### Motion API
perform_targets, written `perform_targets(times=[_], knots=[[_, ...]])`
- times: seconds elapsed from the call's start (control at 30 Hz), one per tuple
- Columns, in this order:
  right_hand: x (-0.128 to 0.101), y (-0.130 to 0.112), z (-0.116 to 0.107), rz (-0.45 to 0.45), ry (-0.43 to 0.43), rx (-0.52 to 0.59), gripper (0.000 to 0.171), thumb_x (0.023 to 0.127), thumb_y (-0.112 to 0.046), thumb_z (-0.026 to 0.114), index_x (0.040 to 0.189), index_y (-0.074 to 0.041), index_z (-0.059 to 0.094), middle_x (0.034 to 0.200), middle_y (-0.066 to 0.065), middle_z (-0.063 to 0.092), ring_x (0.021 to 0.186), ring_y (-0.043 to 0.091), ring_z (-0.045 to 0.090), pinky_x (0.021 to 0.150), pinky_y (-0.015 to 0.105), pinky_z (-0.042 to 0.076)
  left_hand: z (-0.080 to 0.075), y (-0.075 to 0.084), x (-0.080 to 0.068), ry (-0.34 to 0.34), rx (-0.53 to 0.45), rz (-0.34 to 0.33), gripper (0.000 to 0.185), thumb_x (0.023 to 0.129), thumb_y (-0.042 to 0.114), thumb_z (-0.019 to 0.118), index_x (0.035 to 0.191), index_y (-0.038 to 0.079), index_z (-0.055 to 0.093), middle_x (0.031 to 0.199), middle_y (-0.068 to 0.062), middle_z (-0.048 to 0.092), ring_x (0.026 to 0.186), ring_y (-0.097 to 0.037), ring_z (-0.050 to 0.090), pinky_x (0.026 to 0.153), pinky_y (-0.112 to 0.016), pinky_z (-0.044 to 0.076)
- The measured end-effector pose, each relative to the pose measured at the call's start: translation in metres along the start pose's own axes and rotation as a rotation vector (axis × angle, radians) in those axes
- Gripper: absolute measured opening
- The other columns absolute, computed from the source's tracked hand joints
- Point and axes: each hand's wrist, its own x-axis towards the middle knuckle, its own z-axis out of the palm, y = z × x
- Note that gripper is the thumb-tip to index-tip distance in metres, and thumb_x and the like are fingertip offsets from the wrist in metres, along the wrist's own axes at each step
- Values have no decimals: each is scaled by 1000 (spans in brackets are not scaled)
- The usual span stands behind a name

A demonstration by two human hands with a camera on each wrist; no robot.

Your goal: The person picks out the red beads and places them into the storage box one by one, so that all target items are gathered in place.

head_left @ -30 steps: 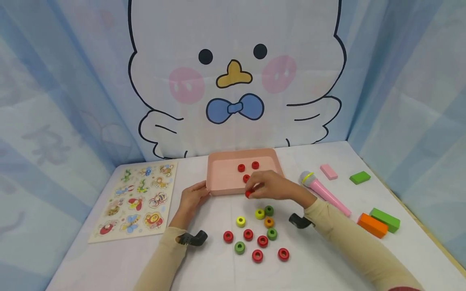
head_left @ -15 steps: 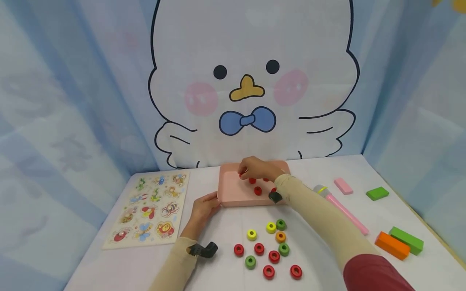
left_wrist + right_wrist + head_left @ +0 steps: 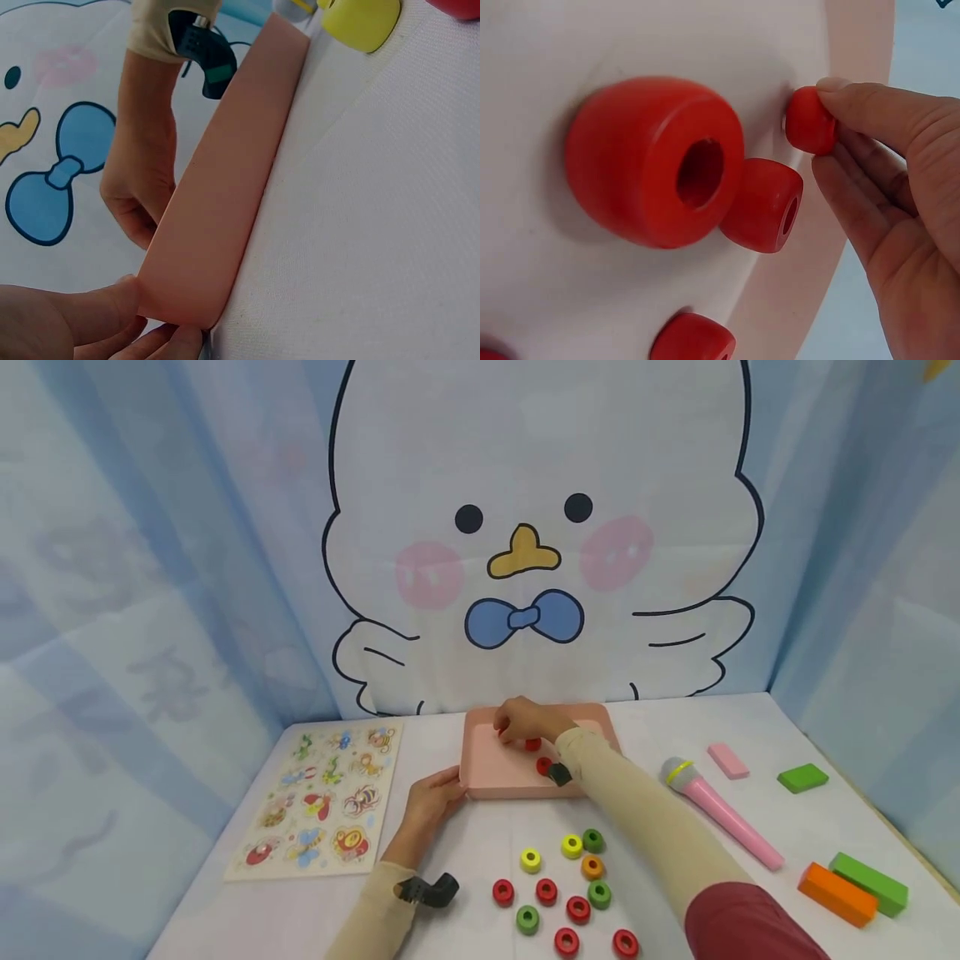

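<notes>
My right hand (image 3: 528, 722) is inside the pink tray (image 3: 483, 772), over its left back part. In the right wrist view, thumb and fingers pinch a red bead (image 3: 807, 120) at the tray floor. Close by lie more red beads with holes, a large-looking one (image 3: 652, 161) nearest the camera and another bead (image 3: 765, 204) behind it. My left hand (image 3: 429, 810) grips the tray's front left corner. Its thumb lies at the rim and the fingers curl under, as the left wrist view shows. The right forearm covers part of the tray's right side.
On the white table in front are loose red beads (image 3: 578, 910), green beads (image 3: 527, 920), yellow beads (image 3: 530, 860) and an orange bead (image 3: 592, 867). An insect picture board (image 3: 318, 802) lies left. Rightward are a pink toy microphone (image 3: 727, 818), an orange block (image 3: 837, 895) and green blocks (image 3: 868, 883).
The right hand has carried a red bead from the tray's front edge to its left back part. The left hand keeps hold of the corner. The head view has shifted.
</notes>
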Motion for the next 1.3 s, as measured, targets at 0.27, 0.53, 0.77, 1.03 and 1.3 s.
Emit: perform_targets(times=[0.27, 0.53, 0.77, 1.03, 1.3], knots=[[-10, -2, -4, 37, -14, 59, 29, 91, -14, 71, 118, -7, 67, 109, 5, 64, 94, 23, 57, 86, 33, 54, 1, 2, 1, 8, -27, -13, 41, 90, -6, 63, 131, -6, 59, 128, -23, 60, 114, -30, 61, 95, -37, 52], [-50, 0, -22, 82, 76, 166, 50, 91, -29, 72, 135, -11, 59, 130, 6, 59, 109, 23, 56, 93, 45, 53, 8, 6, 3, -19, -7, 4, 39, 91, -4, 62, 131, -4, 60, 132, -21, 58, 119, -31, 58, 98, -37, 49], [-117, -8, -20, -86, 162, 213, 51, 88, -30, 75, 133, -10, 60, 127, 8, 63, 116, 30, 58, 92, 36, 54, 4, 7, 0, 5, -13, -13, 40, 92, -4, 62, 132, -4, 59, 135, -22, 56, 122, -31, 56, 100, -37, 48], [-197, -3, 7, -169, 198, 317, 45, 89, -23, 75, 127, -5, 61, 125, 13, 62, 113, 34, 59, 93, 40, 54, -1, 3, 0, 8, -6, -39, 41, 92, -3, 62, 134, -2, 58, 137, -20, 55, 123, -29, 56, 100, -36, 48], [-277, 5, 47, -132, 125, 465, 43, 90, -21, 74, 127, -4, 60, 124, 12, 62, 113, 30, 58, 91, 32, 54, 2, 7, 0, -11, -7, -50, 42, 93, -3, 61, 135, -1, 57, 137, -19, 55, 123, -29, 55, 100, -35, 48]])
